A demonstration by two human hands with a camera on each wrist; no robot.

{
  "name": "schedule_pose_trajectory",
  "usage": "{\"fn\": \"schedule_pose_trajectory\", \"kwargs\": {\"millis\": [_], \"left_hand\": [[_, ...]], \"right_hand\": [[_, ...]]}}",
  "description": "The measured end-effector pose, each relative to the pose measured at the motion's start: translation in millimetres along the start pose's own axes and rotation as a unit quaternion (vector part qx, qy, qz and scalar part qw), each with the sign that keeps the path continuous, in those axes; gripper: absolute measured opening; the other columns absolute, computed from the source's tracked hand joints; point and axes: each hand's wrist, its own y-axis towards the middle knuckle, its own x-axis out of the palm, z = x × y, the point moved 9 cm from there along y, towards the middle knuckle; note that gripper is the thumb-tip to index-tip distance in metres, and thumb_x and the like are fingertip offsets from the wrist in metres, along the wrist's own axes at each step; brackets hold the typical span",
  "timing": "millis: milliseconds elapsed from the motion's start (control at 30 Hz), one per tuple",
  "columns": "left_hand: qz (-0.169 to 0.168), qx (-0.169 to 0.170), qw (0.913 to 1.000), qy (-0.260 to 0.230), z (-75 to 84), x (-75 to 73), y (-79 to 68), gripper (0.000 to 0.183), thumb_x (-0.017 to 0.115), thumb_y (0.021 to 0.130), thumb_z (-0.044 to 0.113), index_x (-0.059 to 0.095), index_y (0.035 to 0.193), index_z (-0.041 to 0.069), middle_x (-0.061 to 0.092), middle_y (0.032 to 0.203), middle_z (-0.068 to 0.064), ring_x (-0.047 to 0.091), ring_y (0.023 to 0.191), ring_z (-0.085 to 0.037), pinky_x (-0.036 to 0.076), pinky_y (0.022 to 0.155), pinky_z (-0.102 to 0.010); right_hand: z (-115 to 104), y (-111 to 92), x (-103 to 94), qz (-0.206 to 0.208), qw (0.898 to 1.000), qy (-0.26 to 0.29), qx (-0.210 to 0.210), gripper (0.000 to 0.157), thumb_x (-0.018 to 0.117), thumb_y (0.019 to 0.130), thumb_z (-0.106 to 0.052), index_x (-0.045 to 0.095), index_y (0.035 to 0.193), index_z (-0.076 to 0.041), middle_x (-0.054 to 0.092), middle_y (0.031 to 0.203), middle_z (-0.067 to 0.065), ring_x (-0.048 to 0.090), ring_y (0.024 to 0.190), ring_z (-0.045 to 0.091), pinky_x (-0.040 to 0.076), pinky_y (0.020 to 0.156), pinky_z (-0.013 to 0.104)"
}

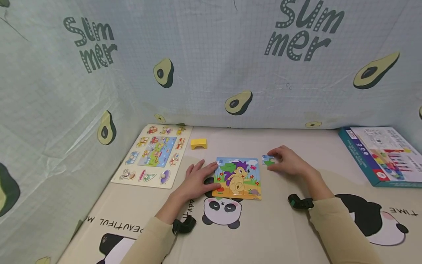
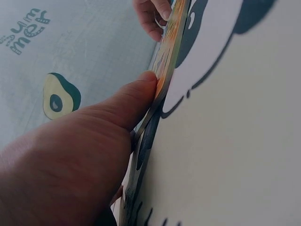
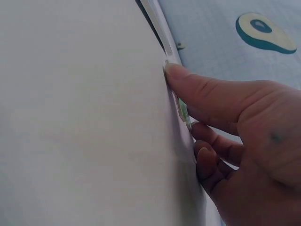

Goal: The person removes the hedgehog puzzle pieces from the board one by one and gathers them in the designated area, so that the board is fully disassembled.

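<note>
A square hedgehog jigsaw puzzle (image 1: 236, 179) lies flat on the cloth in the middle of the head view. My left hand (image 1: 199, 180) rests at its left side, fingers spread. In the left wrist view, the left thumb (image 2: 141, 92) touches the board's edge. To the right of the puzzle, my right hand (image 1: 290, 161) pinches a small blue and green puzzle piece (image 1: 267, 160) between thumb and fingertips. Seen edge-on in the right wrist view, the puzzle piece (image 3: 183, 107) sits close to the cloth; whether it touches is unclear.
A pegged wooden puzzle board (image 1: 132, 179) with vehicle pictures lies at the left. Behind the hedgehog puzzle stands a yellow arch block (image 1: 199, 143). A flat teal game box (image 1: 389, 156) lies at the far right. An avocado-print sheet (image 1: 197, 55) hangs along the back and left.
</note>
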Motion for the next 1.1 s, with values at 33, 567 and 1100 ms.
{"fn": "schedule_pose_trajectory", "kwargs": {"millis": [33, 567, 1100], "left_hand": [[0.0, 0.001, 1.0, 0.0, -0.1, -0.1, 0.3, 0.073, 0.071, 0.092, 0.046, 0.045, 0.154, 0.016, 0.04, 0.159, 0.0, 0.013, 0.152, -0.034, -0.001, 0.118, -0.057], [-0.006, -0.001, 1.0, 0.004, -0.2, 0.7, 1.7, 0.072, 0.07, 0.093, 0.046, 0.044, 0.155, 0.017, 0.039, 0.159, 0.001, 0.012, 0.152, -0.034, -0.001, 0.118, -0.057], [-0.009, 0.0, 1.0, 0.003, 0.6, 0.1, 0.8, 0.071, 0.069, 0.094, 0.044, 0.045, 0.154, 0.016, 0.039, 0.159, 0.0, 0.012, 0.152, -0.034, -0.002, 0.118, -0.057]], "right_hand": [[-0.2, -0.1, 0.1, 0.001, 1.0, -0.001, -0.001, 0.05, 0.079, 0.087, -0.017, 0.061, 0.125, 0.009, 0.053, 0.125, 0.025, 0.05, 0.114, 0.04, 0.04, 0.103, 0.057], [1.5, -1.1, 1.1, -0.003, 1.0, -0.002, -0.008, 0.046, 0.077, 0.089, -0.014, 0.062, 0.126, 0.008, 0.051, 0.125, 0.025, 0.049, 0.108, 0.036, 0.045, 0.094, 0.052], [2.9, -0.4, 2.2, -0.009, 1.0, 0.001, -0.007, 0.048, 0.077, 0.09, -0.017, 0.061, 0.129, 0.007, 0.05, 0.128, 0.025, 0.049, 0.111, 0.037, 0.045, 0.097, 0.054]]}}
